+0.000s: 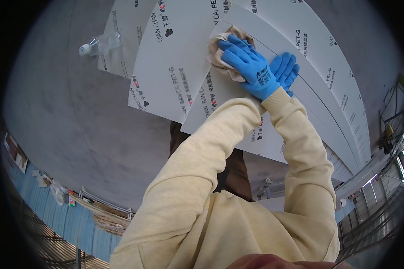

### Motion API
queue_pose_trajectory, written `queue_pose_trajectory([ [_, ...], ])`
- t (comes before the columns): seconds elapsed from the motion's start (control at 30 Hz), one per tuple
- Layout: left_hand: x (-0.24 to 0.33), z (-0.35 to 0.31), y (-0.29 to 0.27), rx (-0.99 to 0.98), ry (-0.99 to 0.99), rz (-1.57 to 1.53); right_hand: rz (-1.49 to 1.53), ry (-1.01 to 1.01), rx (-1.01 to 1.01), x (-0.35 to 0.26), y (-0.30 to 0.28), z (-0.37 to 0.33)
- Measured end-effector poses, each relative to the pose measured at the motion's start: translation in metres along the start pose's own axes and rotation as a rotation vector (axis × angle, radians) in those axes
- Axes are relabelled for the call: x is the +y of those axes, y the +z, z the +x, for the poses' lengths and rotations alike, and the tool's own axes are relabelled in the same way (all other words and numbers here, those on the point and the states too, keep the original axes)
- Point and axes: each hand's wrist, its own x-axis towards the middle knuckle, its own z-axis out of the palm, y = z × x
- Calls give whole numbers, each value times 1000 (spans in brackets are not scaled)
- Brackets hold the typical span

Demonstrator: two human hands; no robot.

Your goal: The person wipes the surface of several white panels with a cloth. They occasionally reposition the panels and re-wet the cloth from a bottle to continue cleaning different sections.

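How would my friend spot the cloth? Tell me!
Find the big pale printed panels. There, look under the blue-gloved right hand, which lies further left in the picture. The cloth is the crumpled beige bunch, unlike the flat panels around it.

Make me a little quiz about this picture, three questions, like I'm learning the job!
1. Fill in: The blue-gloved right hand is on a crumpled ____.
2. True or false: The cap on the clear plastic bottle is red.
3. Choose: How are the cream sleeves placed?
A) Far apart
B) Crossed near the wrists
C) Both raised overhead

Key:
1. Cloth.
2. False; it is white.
3. B; the right wrist passes over the left, so the left hand shows on the picture's right.
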Motion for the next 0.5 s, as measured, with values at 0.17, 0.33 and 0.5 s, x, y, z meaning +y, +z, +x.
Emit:
queue_pose_trajectory([
  [0.17, -2, -2, -7, 23, 22, -23, -8, -69, 187, 0, 18, 47],
  [0.33, -5, -1, -16, -8, 4, -70, 49, -15, 164, -13, 14, 36],
  [0.5, -1, 0, -6, 14, -18, -96, 202, 56, 81, -17, 10, 16],
])
